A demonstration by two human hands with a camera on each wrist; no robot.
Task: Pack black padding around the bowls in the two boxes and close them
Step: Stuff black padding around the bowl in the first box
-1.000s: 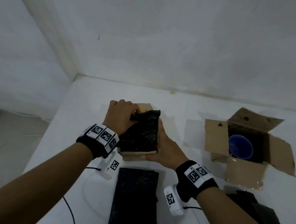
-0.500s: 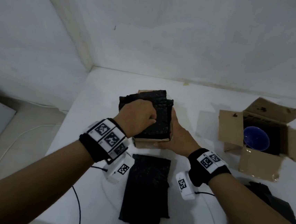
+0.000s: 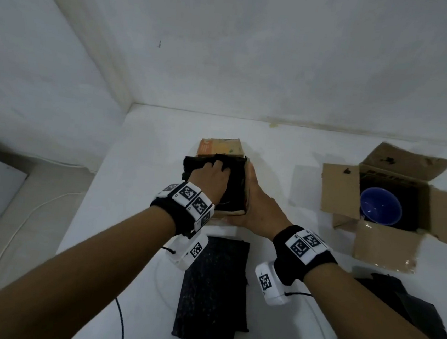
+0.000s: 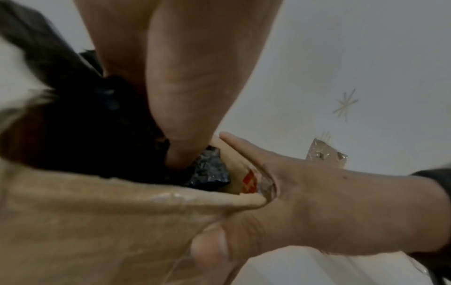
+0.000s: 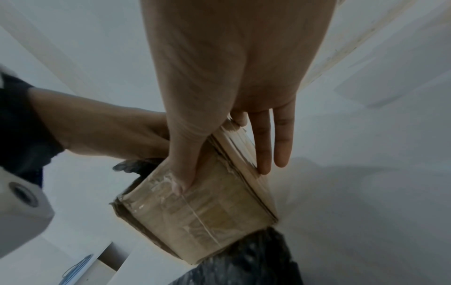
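A small cardboard box [image 3: 220,148] stands mid-table, stuffed with black padding [image 3: 234,186] that hides any bowl inside. My left hand [image 3: 215,170] digs curled fingers into the padding, and its thumb [image 4: 185,115] pushes a shiny black fold [image 4: 209,169] down behind the front wall [image 4: 97,221]. My right hand [image 3: 252,196] braces the box: straight fingers [image 5: 266,154] lie flat along its right side and the thumb rests across the front face [image 5: 195,208]. A second box [image 3: 373,246] stands on the right with its flaps out, a blue bowl [image 3: 380,206] in it.
A flat black padding sheet [image 3: 213,291] lies on the table just in front of the box. More black padding [image 3: 409,302] is heaped at the near right. A black cable [image 3: 120,320] trails off the front edge. White walls close the far and left sides.
My left hand has gone from a fist on top of the padding to digging in at its far left end. The padding sits lower and the far flap now shows. The right hand stays put.
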